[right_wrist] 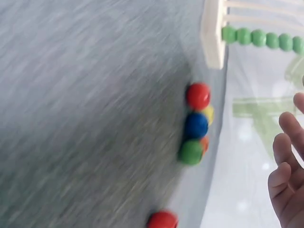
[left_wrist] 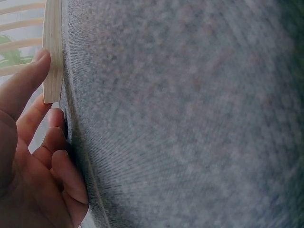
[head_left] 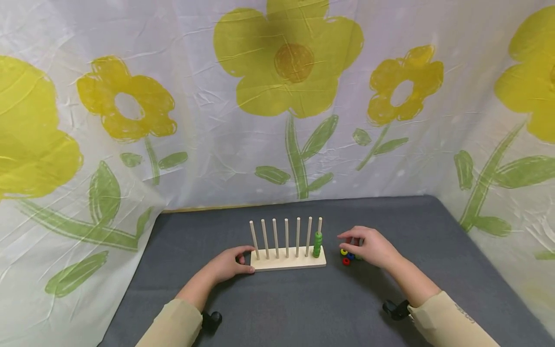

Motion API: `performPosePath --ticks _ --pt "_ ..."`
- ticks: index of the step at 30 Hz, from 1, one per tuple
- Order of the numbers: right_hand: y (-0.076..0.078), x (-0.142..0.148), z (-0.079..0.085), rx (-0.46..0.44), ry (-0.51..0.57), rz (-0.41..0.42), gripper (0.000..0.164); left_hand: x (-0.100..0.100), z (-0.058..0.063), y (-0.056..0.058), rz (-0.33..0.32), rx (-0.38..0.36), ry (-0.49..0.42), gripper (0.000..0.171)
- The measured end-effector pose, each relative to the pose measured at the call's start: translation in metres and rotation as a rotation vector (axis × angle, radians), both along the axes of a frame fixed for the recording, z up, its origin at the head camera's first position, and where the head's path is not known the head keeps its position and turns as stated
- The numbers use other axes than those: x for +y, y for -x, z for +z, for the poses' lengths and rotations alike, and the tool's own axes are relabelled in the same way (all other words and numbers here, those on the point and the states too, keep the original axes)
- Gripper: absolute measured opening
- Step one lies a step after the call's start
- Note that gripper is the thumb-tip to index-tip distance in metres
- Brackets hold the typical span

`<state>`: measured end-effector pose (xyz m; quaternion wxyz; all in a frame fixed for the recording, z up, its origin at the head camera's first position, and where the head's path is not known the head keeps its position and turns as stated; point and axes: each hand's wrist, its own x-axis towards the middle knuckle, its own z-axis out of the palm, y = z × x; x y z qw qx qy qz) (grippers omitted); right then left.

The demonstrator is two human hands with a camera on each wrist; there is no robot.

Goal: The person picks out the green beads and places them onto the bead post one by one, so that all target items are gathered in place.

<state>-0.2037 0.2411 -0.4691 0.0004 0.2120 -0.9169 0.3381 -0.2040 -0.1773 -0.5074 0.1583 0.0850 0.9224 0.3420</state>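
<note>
A pale wooden peg stand (head_left: 282,263) with a row of upright rods stands on the dark cloth. Its left end is gripped by my left hand (head_left: 225,265), with the thumb on the front edge and a fingertip at the end face in the left wrist view. Several green beads (head_left: 318,245) are stacked on the rightmost rod. Over a small cluster of loose beads hovers my right hand (head_left: 374,246), its fingers loosely bent and nothing seen in them. The cluster shows a red bead (right_wrist: 198,96), a blue bead (right_wrist: 195,125), a green bead (right_wrist: 191,152), and yellow and orange ones partly hidden.
Another red bead (right_wrist: 162,220) lies apart from the cluster, at the bottom of the right wrist view. A dark grey cloth (head_left: 286,308) covers the table. Behind it hangs a white curtain (head_left: 217,159) with yellow flowers.
</note>
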Motion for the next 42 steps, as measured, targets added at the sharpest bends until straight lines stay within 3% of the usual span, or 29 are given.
performPosePath --ticks 13,28,42 --pt "-0.008 0.034 -0.021 -0.038 -0.034 -0.046 0.022 -0.002 -0.008 -0.002 -0.012 -0.003 -0.026 0.06" --pt "0.002 0.039 -0.031 -0.125 -0.169 -0.058 0.025 -0.001 -0.006 -0.001 -0.012 -0.002 -0.001 0.06" --pt "0.011 0.039 -0.034 -0.149 -0.198 -0.021 0.018 0.0 -0.003 0.004 -0.015 0.009 0.026 0.059"
